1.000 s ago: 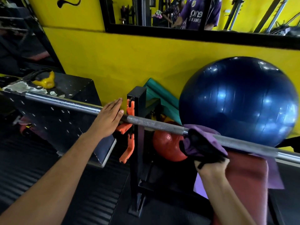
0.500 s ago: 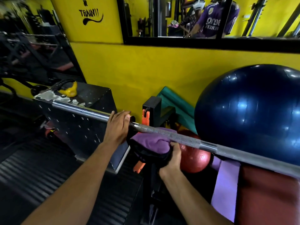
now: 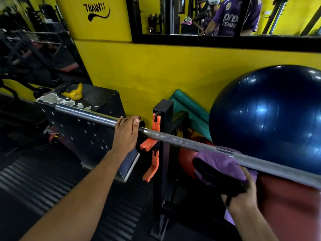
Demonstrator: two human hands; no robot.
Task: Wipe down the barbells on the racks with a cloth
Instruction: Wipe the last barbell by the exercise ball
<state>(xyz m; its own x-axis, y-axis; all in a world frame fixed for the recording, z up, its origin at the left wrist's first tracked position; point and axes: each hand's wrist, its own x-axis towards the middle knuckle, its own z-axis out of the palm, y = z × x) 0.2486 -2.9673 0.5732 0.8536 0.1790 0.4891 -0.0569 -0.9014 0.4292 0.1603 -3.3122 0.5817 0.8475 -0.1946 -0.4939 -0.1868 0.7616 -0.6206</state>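
The bar (image 3: 182, 141) lies across the black rack (image 3: 162, 110), mid-wipe. Left hand (image 3: 126, 133) curls over it beside the upright, steadying. Right hand (image 3: 243, 193) clamps the cloth (image 3: 220, 164) round the shaft; next, I'd say, slide it along the knurling. No containers in view.

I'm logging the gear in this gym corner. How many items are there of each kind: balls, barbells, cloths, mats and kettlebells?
Balls: 2, the blue exercise ball and the red ball
Barbells: 1, the barbell
Cloths: 1, the purple cloth
Mats: 1, the green mat
Kettlebells: 1, the yellow kettlebell
Total: 6
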